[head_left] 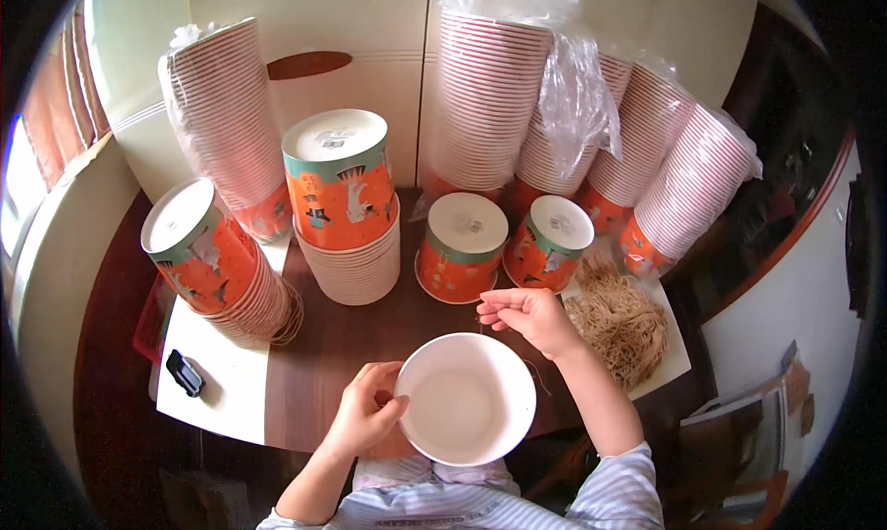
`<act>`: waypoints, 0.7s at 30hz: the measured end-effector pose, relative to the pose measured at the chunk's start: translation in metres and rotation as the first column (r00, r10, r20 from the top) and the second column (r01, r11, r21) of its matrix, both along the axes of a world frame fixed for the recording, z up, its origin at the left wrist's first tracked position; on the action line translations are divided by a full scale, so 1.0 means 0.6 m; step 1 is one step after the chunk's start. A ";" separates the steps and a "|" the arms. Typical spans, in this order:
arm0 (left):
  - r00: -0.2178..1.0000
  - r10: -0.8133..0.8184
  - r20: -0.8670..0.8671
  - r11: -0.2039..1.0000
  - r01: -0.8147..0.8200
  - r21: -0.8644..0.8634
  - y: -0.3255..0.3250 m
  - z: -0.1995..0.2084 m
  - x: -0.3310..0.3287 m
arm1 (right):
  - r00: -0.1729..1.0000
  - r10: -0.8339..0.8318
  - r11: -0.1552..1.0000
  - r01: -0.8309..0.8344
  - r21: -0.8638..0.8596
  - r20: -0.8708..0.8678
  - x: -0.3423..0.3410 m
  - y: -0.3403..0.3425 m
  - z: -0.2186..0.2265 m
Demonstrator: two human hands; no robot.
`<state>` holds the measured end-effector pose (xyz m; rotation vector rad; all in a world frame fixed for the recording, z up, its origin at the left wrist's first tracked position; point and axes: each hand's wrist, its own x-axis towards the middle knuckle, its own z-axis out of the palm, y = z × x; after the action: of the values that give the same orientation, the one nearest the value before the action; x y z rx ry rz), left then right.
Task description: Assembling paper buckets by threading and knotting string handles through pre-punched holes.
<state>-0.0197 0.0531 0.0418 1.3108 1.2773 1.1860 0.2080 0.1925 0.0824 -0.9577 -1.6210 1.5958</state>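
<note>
A white-lined paper bucket (467,399) stands mouth up at the table's front edge, close to my body. My left hand (366,408) is closed on its left rim, thumb at the edge and fingers curled. Above its far right rim, my right hand (528,316) has its fingers pinched together. A thin brown string seems to hang from those fingertips, though it is barely visible. A loose length of string (541,377) curves out at the bucket's right side. Right of my right hand lies a tangled heap of brown strings (621,327).
Two upturned orange buckets (462,248) (549,243) stand beyond my hands. Left are stacks of buckets (346,262) (208,253), one with strings hanging beside it. Tall plastic-wrapped stacks (490,96) line the back. A black device (185,373) lies on white board at the left.
</note>
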 end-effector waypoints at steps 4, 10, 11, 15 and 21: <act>0.992 0.030 0.126 0.999 -0.033 0.023 -0.020 -0.017 0.018 | 0.999 -0.024 0.998 0.022 0.056 0.044 -0.022 -0.019 0.014; 0.956 0.078 0.281 0.995 -0.057 -0.082 -0.039 -0.018 0.036 | 0.930 -0.066 0.730 -0.202 0.653 0.361 -0.061 -0.064 0.042; 0.947 0.083 0.312 0.993 -0.051 -0.110 -0.042 -0.020 0.038 | 0.932 -0.057 0.698 -0.219 0.681 0.358 -0.069 -0.070 0.033; 0.900 0.097 0.424 0.976 -0.002 -0.218 -0.046 -0.012 0.048 | 0.893 -0.014 0.648 -0.335 0.684 0.450 -0.086 -0.088 -0.004; 0.904 0.079 0.420 0.985 -0.007 -0.171 -0.047 -0.022 0.048 | 0.882 0.173 0.763 -0.401 0.507 0.438 -0.092 -0.102 -0.020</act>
<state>0.0091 0.0252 0.0287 0.8433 1.0587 1.2819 0.1525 0.1315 0.0707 -0.7032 -2.4420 0.9876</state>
